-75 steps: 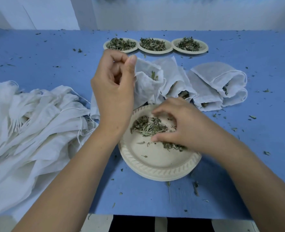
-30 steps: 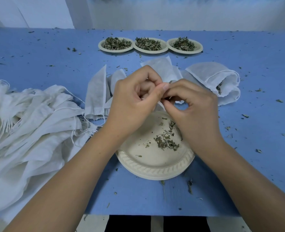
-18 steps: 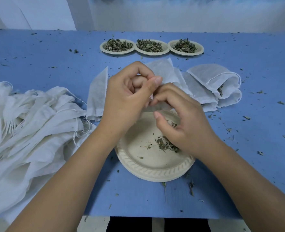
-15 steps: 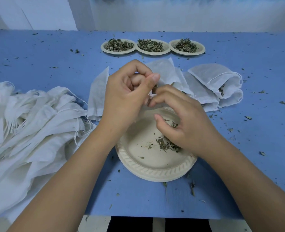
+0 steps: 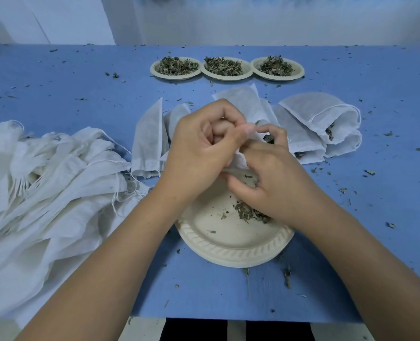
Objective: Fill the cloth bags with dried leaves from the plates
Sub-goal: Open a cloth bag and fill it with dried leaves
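Note:
My left hand [image 5: 201, 148] grips the mouth of a white cloth bag [image 5: 238, 161] just above the near paper plate [image 5: 228, 254]. My right hand [image 5: 275, 183] is curled at the same bag mouth, with cloth between its thumb and fingers. Its index fingertip meets my left thumb. A small heap of dried leaves [image 5: 246, 212] lies on the plate, partly under my right palm. Most of the bag is hidden behind both hands.
Three plates of dried leaves [image 5: 225, 67] stand in a row at the back. Filled bags [image 5: 319, 114] lie to the right, and flat bags [image 5: 150, 139] to the left of my hands. A pile of empty bags [image 5: 44, 193] covers the left. Leaf crumbs dot the blue table [image 5: 81, 94].
My right hand took leaves from the plate up to the bag mouth, then dropped a little lower and stays at the mouth. The heap on the plate has shrunk. My left hand keeps hold of the bag.

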A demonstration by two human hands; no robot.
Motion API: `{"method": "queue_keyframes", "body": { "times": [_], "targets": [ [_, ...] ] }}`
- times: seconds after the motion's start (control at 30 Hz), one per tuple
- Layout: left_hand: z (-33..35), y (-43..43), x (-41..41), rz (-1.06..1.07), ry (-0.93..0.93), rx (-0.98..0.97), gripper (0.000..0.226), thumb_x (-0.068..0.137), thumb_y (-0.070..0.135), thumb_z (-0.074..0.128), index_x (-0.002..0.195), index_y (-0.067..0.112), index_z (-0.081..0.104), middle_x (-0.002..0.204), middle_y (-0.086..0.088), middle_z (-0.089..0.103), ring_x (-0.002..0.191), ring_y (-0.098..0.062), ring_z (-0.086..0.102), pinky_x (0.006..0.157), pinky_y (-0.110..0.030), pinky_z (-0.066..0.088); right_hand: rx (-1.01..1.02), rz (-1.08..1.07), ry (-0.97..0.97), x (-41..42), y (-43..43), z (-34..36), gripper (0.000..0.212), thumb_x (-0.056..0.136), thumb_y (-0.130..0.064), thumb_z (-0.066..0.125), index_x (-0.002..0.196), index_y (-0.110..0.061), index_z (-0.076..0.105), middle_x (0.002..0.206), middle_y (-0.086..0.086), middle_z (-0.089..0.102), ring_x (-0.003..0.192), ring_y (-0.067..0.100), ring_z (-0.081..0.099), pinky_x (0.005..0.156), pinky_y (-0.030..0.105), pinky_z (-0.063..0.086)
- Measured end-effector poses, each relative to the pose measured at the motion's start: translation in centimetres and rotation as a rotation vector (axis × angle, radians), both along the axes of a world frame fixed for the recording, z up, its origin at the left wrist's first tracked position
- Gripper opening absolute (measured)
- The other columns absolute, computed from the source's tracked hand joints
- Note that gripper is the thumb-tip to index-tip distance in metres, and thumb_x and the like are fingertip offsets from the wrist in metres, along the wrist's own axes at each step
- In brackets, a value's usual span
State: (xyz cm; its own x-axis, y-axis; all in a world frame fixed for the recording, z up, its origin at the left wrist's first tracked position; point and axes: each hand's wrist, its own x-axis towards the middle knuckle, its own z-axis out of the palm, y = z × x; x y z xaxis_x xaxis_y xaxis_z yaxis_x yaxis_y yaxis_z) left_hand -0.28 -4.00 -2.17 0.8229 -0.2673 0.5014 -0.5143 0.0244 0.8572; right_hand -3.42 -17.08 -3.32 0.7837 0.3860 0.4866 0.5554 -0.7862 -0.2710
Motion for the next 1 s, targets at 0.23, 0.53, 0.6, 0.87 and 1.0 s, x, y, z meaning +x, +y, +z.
{"method": "queue_keyframes", "body": {
  "times": [0.23, 0.53, 0.6, 0.87, 1.0],
  "targets": [
    [0.6, 1.1, 1.3, 0.237, 0.027, -0.182, 0.025, 0.094, 0.007, 0.060, 0.073, 0.015, 0.051, 0.041, 0.012, 0.038, 0.039, -0.005, 0.031, 0.045, -0.019, 0.032, 0.864, 0.151, 0.324, -0.2, -5.0, 3.4, 0.032, 0.091, -0.009, 0.041, 0.082, -0.008, 0.072, 0.092, 0.001, 0.075, 0.095, 0.016, 0.069, 0.075, 0.016, 0.050],
    [0.7, 1.3, 1.8, 0.255, 0.051, -0.244, 0.026, 0.094, 0.007, 0.060, 0.072, 0.015, 0.050, 0.043, 0.013, 0.039, 0.041, -0.006, 0.034, 0.047, -0.014, 0.034, 0.338, -0.001, 0.295, 0.6, -4.1, 1.3, 0.037, 0.094, -0.036, 0.055, 0.073, -0.011, 0.072, 0.073, 0.002, 0.070, 0.068, 0.020, 0.063, 0.071, 0.039, 0.049],
    [0.6, 1.2, 1.8, 0.246, 0.050, -0.243, 0.025, 0.094, 0.007, 0.060, 0.072, 0.015, 0.050, 0.043, 0.013, 0.039, 0.040, -0.005, 0.034, 0.047, -0.014, 0.035, 0.008, 0.031, 0.305, 0.7, -3.8, 1.1, 0.047, 0.092, -0.043, 0.045, 0.073, -0.007, 0.069, 0.070, 0.004, 0.067, 0.067, 0.020, 0.061, 0.069, 0.039, 0.047],
    [0.2, 0.9, 1.6, 0.203, 0.043, -0.219, 0.025, 0.094, 0.009, 0.061, 0.072, 0.015, 0.051, 0.042, 0.013, 0.036, 0.040, -0.002, 0.031, 0.047, -0.016, 0.035, 0.348, 0.134, 0.634, -0.2, -3.6, 1.1, 0.043, 0.093, -0.042, 0.055, 0.062, -0.014, 0.066, 0.061, 0.004, 0.067, 0.049, 0.016, 0.065, 0.052, 0.029, 0.055],
    [0.1, 0.7, 1.4, 0.208, 0.041, -0.191, 0.025, 0.094, 0.009, 0.061, 0.073, 0.015, 0.051, 0.043, 0.013, 0.036, 0.040, -0.005, 0.033, 0.047, -0.017, 0.037, 0.289, 0.191, 0.861, -0.5, -3.1, 1.2, 0.050, 0.095, -0.039, 0.054, 0.055, -0.010, 0.064, 0.055, 0.006, 0.066, 0.050, 0.016, 0.064, 0.055, 0.024, 0.051]
  ]
}}
